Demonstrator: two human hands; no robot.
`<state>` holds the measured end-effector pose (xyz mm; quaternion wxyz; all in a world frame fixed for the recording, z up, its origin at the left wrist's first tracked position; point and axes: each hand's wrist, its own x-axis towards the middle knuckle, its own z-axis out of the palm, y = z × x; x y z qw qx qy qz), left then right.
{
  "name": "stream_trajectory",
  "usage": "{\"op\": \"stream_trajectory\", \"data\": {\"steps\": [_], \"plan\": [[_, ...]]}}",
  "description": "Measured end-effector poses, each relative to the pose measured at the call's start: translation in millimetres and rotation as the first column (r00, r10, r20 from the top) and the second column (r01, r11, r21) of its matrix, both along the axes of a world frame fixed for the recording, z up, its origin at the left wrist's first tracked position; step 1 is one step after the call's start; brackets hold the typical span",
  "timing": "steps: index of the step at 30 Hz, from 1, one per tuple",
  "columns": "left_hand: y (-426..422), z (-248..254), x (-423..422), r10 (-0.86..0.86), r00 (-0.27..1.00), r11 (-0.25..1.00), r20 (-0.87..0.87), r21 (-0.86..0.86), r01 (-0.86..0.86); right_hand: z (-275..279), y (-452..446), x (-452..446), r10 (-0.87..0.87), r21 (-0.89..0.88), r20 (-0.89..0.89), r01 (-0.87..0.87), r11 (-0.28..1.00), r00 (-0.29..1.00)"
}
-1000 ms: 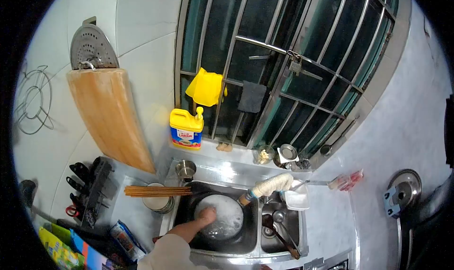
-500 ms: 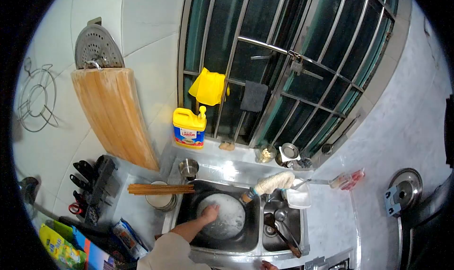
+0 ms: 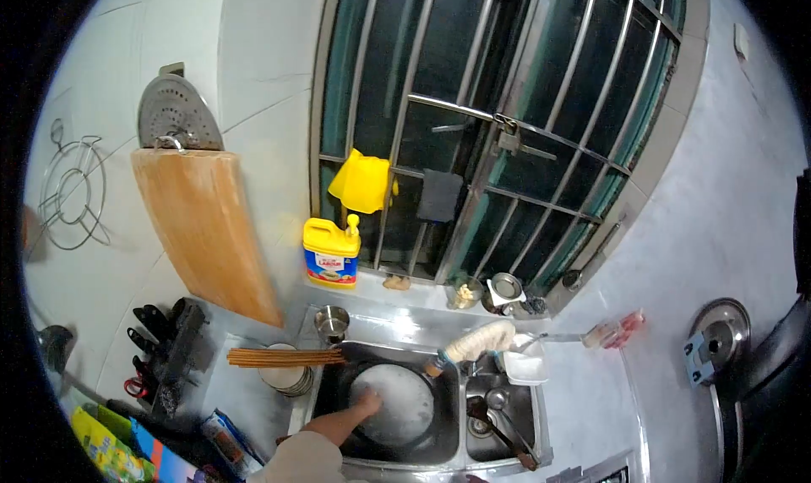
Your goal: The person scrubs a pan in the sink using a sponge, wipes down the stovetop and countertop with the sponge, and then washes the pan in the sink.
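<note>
My left hand (image 3: pixel 367 401) reaches from the lower left into a round dark pan full of white, soapy water (image 3: pixel 405 403). The pan sits in the larger sink basin (image 3: pixel 449 432). The fingers look curled and partly sunk in the suds. Whatever they hold, if anything, is hidden. Only a dim sliver of my right hand (image 3: pixel 477 479) shows at the bottom edge, below the sinks, with its fingers out of sight. In the smaller basin to the right lie a dark-headed utensil with a long handle (image 3: pixel 498 432) and a metal ladle (image 3: pixel 497 398).
Wooden chopsticks (image 3: pixel 283 358) lie across stacked bowls (image 3: pixel 291 382) left of the sink, beside a metal cup (image 3: pixel 332 322). A cloth-wrapped faucet (image 3: pixel 477 343) juts over the divider. A white container (image 3: pixel 525 366) stands right; a yellow detergent jug (image 3: pixel 331 253) is on the sill.
The view has tilted upward, so the window and wall things sit lower, apart from the bars. My left hand stays in the suds; my right hand has slipped almost out of view.
</note>
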<state>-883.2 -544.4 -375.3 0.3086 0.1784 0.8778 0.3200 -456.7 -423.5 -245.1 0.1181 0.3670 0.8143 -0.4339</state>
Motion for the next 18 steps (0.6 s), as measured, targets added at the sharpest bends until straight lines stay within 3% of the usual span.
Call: {"op": "stream_trajectory", "data": {"steps": [2, 3, 4, 5, 7, 8, 10, 13, 16, 18], "plan": [[-4, 13, 1, -0.031, 0.998, 0.997, 0.052, -0.075, 0.035, -1, -7, -8, -0.098, -0.017, -0.050, 0.097, 0.995, 0.994], [-10, 12, 1, -0.049, 0.999, 0.998, 0.020, -0.047, 0.050, 38, -14, -23, -0.039, 0.093, 0.091, 0.030, 0.995, 0.995], [-13, 11, 1, -0.066, 0.998, 0.998, -0.014, -0.014, 0.066, 1, -11, -10, -0.149, -0.042, 0.080, 0.153, 0.987, 0.986], [-13, 11, 3, -0.074, 0.997, 0.997, -0.016, -0.018, 0.074, 10, -13, -12, -0.149, -0.065, 0.101, 0.156, 0.986, 0.984], [-6, 13, 7, 0.103, 0.994, 0.993, 0.044, 0.058, -0.105, 27, -12, -15, -0.153, -0.081, 0.117, 0.163, 0.983, 0.981], [-4, 21, 8, 0.101, 0.994, 0.993, 0.039, 0.059, -0.103, 28, -13, -17, -0.139, -0.033, 0.153, 0.145, 0.989, 0.978], [-8, 44, 7, -0.007, 1.000, 0.994, 0.003, -0.109, 0.008, 44, -19, -26, -0.123, 0.009, 0.182, 0.123, 0.992, 0.976], [2, -102, -17, 0.276, 0.945, 0.935, 0.175, 0.179, -0.306, 71, -25, -34, -0.079, 0.088, 0.159, 0.066, 0.994, 0.984], [0, -52, -10, 0.339, 0.831, 0.877, 0.441, 0.171, -0.449, 32, -20, -24, -0.161, -0.039, 0.062, 0.163, 0.986, 0.985], [-1, -39, -10, 0.354, 0.806, 0.851, 0.474, 0.194, -0.488, -5, -14, -16, -0.254, -0.145, -0.032, 0.247, 0.958, 0.967]]}}
